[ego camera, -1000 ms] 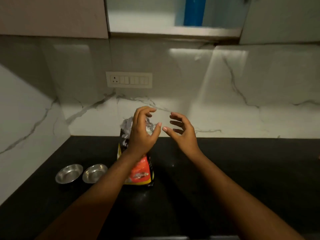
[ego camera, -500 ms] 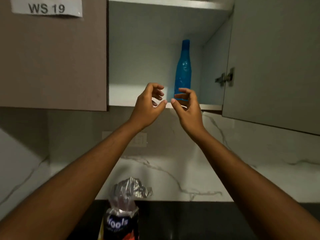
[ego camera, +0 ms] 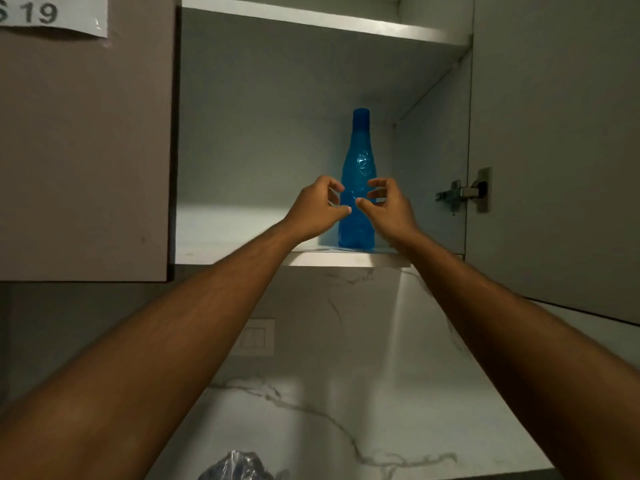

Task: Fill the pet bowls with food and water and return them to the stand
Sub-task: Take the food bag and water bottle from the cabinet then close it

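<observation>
A tall blue plastic bottle point(ego camera: 358, 161) with a blue cap stands upright on the lower shelf point(ego camera: 332, 258) of an open wall cabinet. My left hand point(ego camera: 313, 209) is raised just left of the bottle's middle, fingers curled and apart, holding nothing. My right hand point(ego camera: 386, 206) is just right of the bottle, fingers also spread and empty. Both hands are close in front of the bottle; I cannot tell whether they touch it. The crumpled silver top of the pet food bag point(ego camera: 239, 465) shows at the bottom edge. The bowls are out of view.
The open cabinet door point(ego camera: 554, 150) hangs at the right with a metal hinge point(ego camera: 464, 192). A shut cabinet door point(ego camera: 83, 150) with a paper label is at the left. Below are a white marble backsplash point(ego camera: 346, 393) and a switch plate point(ego camera: 256, 337).
My view has tilted up from the counter to the cabinet. Both hands rose from above the food bag to either side of the blue bottle. The bowls dropped out of view.
</observation>
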### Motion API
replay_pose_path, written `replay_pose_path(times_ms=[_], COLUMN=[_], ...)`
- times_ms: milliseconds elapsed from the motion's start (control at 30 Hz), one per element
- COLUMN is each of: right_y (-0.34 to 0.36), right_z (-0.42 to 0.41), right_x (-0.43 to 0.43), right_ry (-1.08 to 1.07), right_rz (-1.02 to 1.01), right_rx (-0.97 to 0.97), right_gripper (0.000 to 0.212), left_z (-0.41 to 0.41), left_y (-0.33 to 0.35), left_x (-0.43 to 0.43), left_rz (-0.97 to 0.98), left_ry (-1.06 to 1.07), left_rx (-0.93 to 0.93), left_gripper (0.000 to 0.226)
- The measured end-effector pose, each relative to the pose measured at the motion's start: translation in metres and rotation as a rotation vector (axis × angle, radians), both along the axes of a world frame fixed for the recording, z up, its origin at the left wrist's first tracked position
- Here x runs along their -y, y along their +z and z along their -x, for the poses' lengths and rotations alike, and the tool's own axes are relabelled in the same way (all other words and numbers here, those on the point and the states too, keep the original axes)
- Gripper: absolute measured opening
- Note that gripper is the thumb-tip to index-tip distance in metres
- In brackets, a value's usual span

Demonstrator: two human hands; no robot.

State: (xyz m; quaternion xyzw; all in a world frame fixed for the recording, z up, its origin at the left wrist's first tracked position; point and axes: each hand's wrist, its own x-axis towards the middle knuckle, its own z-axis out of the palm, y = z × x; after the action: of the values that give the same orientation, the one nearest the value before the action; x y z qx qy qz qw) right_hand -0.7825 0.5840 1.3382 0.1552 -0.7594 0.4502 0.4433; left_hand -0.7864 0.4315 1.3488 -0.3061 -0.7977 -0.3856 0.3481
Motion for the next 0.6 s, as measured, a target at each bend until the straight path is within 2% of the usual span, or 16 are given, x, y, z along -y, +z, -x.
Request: replay_pose_path(times_ms=[100, 200, 367, 467, 600], right_y=[0.013, 0.02, 0.029, 0.03, 0.031], right_z=[0.03, 0.06, 0.098, 0.112, 0.107], right_x=[-0.01, -0.019, -0.026, -0.027, -0.025], right_ry=[-0.06, -0.111, -0.031, -0.07, -0.068], right_rz=[-0.016, -0.079, -0.159, -0.222, -0.15], right_rx=[0.034, 0.129, 0.303, 0.327, 0.326], right_gripper=[0.05, 0.067, 0.095, 0.096, 0.088], left_z=[0.019, 0.035, 0.06, 0.069, 0.066], left_y=[0.013, 0.026, 0.036, 0.037, 0.033], left_x=[-0.012, -0.022, -0.038, -0.043, -0.043], left_rz=[0.042, 0.08, 0.09, 0.086, 0.016], left_ry=[0.026, 0.072, 0.09, 0.026, -0.017], left_rx=[0.036, 0.105, 0.329, 0.41, 0.428], left_gripper=[0.047, 0.064, 0.071, 0.06, 0.055])
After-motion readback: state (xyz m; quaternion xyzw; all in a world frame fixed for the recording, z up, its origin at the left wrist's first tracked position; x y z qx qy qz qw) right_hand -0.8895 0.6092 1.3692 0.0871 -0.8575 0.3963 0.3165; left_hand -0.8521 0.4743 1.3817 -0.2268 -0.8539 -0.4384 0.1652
